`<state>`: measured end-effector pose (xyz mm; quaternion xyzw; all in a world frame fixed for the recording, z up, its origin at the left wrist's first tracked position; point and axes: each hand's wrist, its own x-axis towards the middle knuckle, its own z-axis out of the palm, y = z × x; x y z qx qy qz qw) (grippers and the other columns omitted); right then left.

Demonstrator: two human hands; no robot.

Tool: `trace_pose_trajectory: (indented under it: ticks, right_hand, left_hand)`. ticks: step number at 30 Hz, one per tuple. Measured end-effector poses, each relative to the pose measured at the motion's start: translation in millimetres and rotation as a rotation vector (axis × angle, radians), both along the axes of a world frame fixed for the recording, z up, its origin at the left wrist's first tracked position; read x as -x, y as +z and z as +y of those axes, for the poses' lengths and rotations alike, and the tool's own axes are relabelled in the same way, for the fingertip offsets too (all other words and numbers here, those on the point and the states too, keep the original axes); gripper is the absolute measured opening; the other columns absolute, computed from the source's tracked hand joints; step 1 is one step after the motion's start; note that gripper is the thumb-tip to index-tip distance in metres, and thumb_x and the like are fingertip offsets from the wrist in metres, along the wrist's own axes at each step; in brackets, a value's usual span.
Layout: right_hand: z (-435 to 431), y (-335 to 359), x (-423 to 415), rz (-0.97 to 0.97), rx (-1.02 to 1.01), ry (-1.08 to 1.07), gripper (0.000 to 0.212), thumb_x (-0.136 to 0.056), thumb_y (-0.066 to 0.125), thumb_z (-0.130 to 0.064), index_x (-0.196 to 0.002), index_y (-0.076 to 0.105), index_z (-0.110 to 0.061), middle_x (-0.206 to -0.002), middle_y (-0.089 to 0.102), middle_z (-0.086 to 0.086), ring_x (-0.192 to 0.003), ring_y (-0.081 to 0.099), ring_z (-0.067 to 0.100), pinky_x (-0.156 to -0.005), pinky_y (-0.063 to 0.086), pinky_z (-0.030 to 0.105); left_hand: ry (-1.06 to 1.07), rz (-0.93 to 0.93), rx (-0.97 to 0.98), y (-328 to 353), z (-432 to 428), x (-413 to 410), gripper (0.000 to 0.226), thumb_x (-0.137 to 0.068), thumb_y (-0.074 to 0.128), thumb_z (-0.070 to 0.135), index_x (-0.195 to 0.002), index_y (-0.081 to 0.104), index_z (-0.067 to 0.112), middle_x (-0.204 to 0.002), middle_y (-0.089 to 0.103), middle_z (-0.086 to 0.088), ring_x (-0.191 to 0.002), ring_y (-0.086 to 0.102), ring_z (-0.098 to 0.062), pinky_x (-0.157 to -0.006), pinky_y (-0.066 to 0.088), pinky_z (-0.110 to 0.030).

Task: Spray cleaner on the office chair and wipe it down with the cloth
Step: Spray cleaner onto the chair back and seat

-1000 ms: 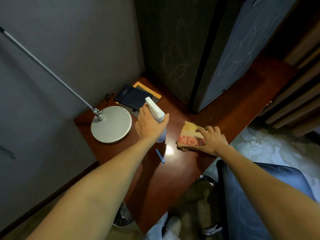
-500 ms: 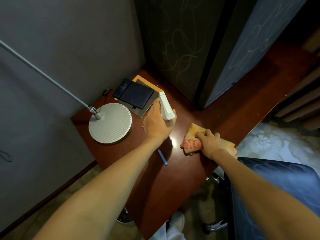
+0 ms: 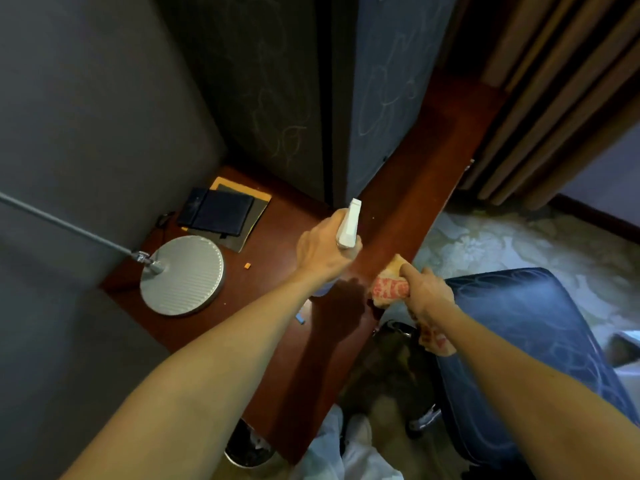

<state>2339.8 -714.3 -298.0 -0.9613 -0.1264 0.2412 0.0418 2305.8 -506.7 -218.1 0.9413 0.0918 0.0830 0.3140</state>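
Left hand (image 3: 325, 252) gripping spray bottle (image 3: 349, 225), right hand (image 3: 424, 294) clutching cloth (image 3: 388, 287)

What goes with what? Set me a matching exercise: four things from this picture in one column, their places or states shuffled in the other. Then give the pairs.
Things
1. bottle
2. cloth
3. lamp base
4. chair

Places or states
A. blue, beside the desk
B. gripped in the right hand
C. resting on the desk
D. gripped in the left hand

Pairs: 1-D, 2-B, 3-C, 4-A
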Motion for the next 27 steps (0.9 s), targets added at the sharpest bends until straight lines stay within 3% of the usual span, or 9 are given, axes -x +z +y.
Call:
trace_pose_trajectory:
  ticks: [4,7,13,15,18,24,27]
  right_hand:
    - [-41,5,18,0.044,0.053,-0.125,0.043,-0.090,0.047,-0.014,-0.128,0.033,-0.029,-0.119,0.043,0.015,-0.104,0.051,0.042,-0.071,0.039,0.040]
    - [-74,9,30,0.036,0.065,-0.182,0.047,-0.089,0.049,-0.017,-0.132,0.033,-0.028,-0.120,0.044,0.017,-0.103,0.054,0.042,-0.070,0.039,0.039]
    - [-142,36,48,-0.032,0.119,-0.332,0.045,-0.087,0.052,-0.012,-0.127,0.036,-0.025,-0.102,0.042,0.012,-0.091,0.056,0.039,-0.065,0.039,0.038]
    - [-162,46,54,-0.048,0.135,-0.385,0.049,-0.086,0.052,-0.011,-0.129,0.035,-0.027,-0.103,0.043,0.013,-0.092,0.057,0.039,-0.066,0.038,0.037]
    - [-188,56,66,-0.072,0.146,-0.430,0.054,-0.084,0.055,-0.012,-0.131,0.033,-0.028,-0.103,0.043,0.015,-0.093,0.057,0.040,-0.067,0.038,0.038]
    - [-223,71,81,-0.083,0.169,-0.435,0.053,-0.087,0.053,-0.014,-0.134,0.034,-0.028,-0.115,0.044,0.018,-0.097,0.055,0.041,-0.075,0.042,0.039]
    - [-237,75,77,-0.098,0.166,-0.396,0.057,-0.087,0.054,-0.013,-0.136,0.032,-0.029,-0.114,0.045,0.016,-0.092,0.055,0.037,-0.072,0.043,0.039]
  left_hand:
    - [-0.154,0.113,0.051,9,-48,-4,0.023,-0.081,0.059,0.034,-0.102,0.050,0.030,-0.086,0.060,0.004,-0.082,0.059,-0.028,-0.062,0.035,-0.031]
    - [-0.250,0.195,0.069,7,-87,4,0.025,-0.080,0.059,0.035,-0.103,0.052,0.030,-0.092,0.065,-0.004,-0.087,0.060,-0.035,-0.063,0.040,-0.033]
    - [-0.375,0.344,0.176,-15,-144,38,0.040,-0.080,0.058,0.035,-0.117,0.048,0.026,-0.104,0.065,-0.012,-0.095,0.059,-0.037,-0.074,0.051,-0.041]
    - [-0.421,0.381,0.172,-21,-157,49,0.042,-0.081,0.057,0.032,-0.121,0.044,0.025,-0.106,0.064,-0.012,-0.093,0.058,-0.038,-0.070,0.047,-0.039]
    - [-0.475,0.416,0.162,-27,-172,64,0.036,-0.082,0.056,0.030,-0.115,0.042,0.025,-0.101,0.063,-0.011,-0.089,0.057,-0.037,-0.063,0.039,-0.035]
    - [-0.545,0.570,0.115,-49,-195,95,0.024,-0.080,0.055,0.035,-0.097,0.040,0.027,-0.097,0.060,-0.009,-0.087,0.058,-0.035,-0.069,0.045,-0.037]
    - [-0.533,0.632,0.073,-62,-204,110,0.027,-0.079,0.055,0.036,-0.102,0.044,0.027,-0.100,0.061,-0.007,-0.090,0.058,-0.032,-0.073,0.047,-0.037]
